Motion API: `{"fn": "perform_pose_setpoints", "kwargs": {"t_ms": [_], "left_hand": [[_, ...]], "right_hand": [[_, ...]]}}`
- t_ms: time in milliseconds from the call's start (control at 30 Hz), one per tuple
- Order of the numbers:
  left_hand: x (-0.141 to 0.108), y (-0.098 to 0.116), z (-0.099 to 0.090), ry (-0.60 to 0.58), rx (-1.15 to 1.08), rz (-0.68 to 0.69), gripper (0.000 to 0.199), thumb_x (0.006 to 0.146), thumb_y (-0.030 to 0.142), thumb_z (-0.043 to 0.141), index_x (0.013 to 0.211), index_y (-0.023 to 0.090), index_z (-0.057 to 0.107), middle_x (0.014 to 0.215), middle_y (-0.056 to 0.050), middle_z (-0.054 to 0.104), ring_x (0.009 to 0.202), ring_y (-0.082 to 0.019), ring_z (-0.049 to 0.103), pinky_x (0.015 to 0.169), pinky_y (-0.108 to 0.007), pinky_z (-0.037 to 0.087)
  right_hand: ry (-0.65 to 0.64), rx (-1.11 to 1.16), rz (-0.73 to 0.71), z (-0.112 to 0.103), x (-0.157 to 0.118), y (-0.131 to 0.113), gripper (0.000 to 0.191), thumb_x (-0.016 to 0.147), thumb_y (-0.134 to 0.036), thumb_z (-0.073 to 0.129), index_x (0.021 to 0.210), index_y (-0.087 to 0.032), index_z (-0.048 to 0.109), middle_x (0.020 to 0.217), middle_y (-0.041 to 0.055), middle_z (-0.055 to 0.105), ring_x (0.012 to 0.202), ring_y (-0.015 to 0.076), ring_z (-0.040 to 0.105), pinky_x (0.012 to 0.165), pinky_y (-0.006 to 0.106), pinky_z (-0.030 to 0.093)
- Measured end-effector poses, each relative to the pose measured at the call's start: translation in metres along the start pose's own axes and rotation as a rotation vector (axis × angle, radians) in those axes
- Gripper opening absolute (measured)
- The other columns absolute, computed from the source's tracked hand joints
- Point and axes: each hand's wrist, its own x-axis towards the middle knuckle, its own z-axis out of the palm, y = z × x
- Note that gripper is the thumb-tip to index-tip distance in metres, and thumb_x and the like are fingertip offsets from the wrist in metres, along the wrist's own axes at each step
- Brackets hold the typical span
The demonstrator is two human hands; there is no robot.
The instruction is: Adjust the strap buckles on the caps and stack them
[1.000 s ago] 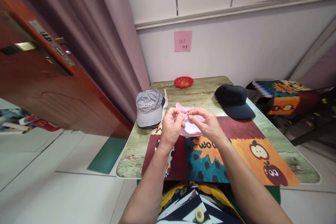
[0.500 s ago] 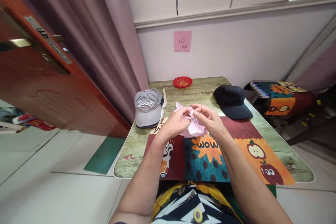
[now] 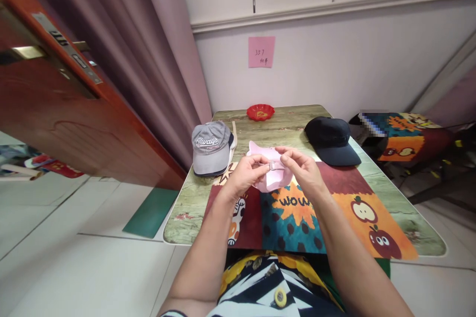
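A pink cap [image 3: 274,183] is between my hands above the middle of the table, its back strap facing me. On the strap sits a small metal buckle [image 3: 272,165]. My left hand [image 3: 246,176] pinches the strap just left of the buckle. My right hand [image 3: 304,167] is closed on the strap's other end, to the right of the buckle. A pointed, ear-like corner of the cap sticks up at its upper left. Much of the cap's front is turned away from me.
Grey caps [image 3: 211,147], stacked, lie on the left of the table; a black cap [image 3: 330,139] lies on the right. A red scalloped dish [image 3: 261,112] is at the back. A colourful mat [image 3: 349,183] covers the table's front. A wooden door [image 3: 92,124] stands at left.
My hands have drawn the cap's strap out straight, and the buckle now lies flat and plain to see between them. My right fingers have moved slightly right.
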Motion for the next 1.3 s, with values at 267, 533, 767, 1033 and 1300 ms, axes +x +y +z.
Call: {"fn": "perform_pose_setpoints", "kwargs": {"t_ms": [267, 533, 767, 1033, 1300], "left_hand": [[0.005, -0.004, 0.001, 0.034, -0.016, -0.005, 0.038, 0.077, 0.047, 0.079, 0.087, 0.013, 0.065, 0.058, 0.003, 0.057, 0.046, -0.007, 0.050, 0.044, -0.017, 0.038], [0.009, -0.007, 0.014, 0.120, 0.029, 0.048, 0.031, 0.080, 0.042, 0.076, 0.082, 0.014, 0.062, 0.054, 0.004, 0.057, 0.043, -0.008, 0.055, 0.044, -0.017, 0.043], [0.009, -0.008, 0.017, 0.182, 0.040, 0.015, 0.028, 0.080, 0.038, 0.074, 0.085, 0.013, 0.061, 0.068, 0.001, 0.062, 0.047, -0.009, 0.062, 0.044, -0.018, 0.048], [0.007, -0.005, 0.015, 0.133, 0.067, 0.075, 0.025, 0.080, 0.035, 0.075, 0.084, 0.015, 0.062, 0.067, 0.001, 0.062, 0.055, -0.010, 0.063, 0.053, -0.020, 0.053], [0.010, -0.015, 0.016, 0.173, 0.072, 0.170, 0.030, 0.076, 0.035, 0.080, 0.089, 0.016, 0.061, 0.075, 0.002, 0.064, 0.051, -0.009, 0.061, 0.048, -0.020, 0.050]], "right_hand": [[0.074, -0.358, -0.104, 0.002, -0.002, -0.010, 0.027, 0.082, -0.041, 0.072, 0.068, -0.020, 0.062, 0.095, 0.0074, 0.073, 0.065, 0.0147, 0.060, 0.060, 0.028, 0.043], [0.166, -0.414, -0.050, 0.010, -0.003, -0.011, 0.026, 0.081, -0.041, 0.070, 0.068, -0.020, 0.063, 0.092, 0.0062, 0.073, 0.052, 0.0101, 0.052, 0.055, 0.027, 0.041], [0.049, -0.451, -0.070, 0.004, -0.002, -0.013, 0.025, 0.083, -0.039, 0.069, 0.069, -0.021, 0.062, 0.082, 0.0037, 0.072, 0.054, 0.0113, 0.053, 0.053, 0.026, 0.039], [-0.006, -0.438, 0.047, 0.001, 0.000, -0.015, 0.019, 0.081, -0.037, 0.065, 0.073, -0.020, 0.066, 0.062, 0.0002, 0.065, 0.054, 0.0143, 0.058, 0.054, 0.026, 0.042], [-0.001, -0.498, 0.052, -0.003, 0.003, -0.018, 0.020, 0.079, -0.037, 0.064, 0.071, -0.019, 0.069, 0.054, -0.0023, 0.058, 0.048, 0.0114, 0.046, 0.049, 0.025, 0.032]]}}
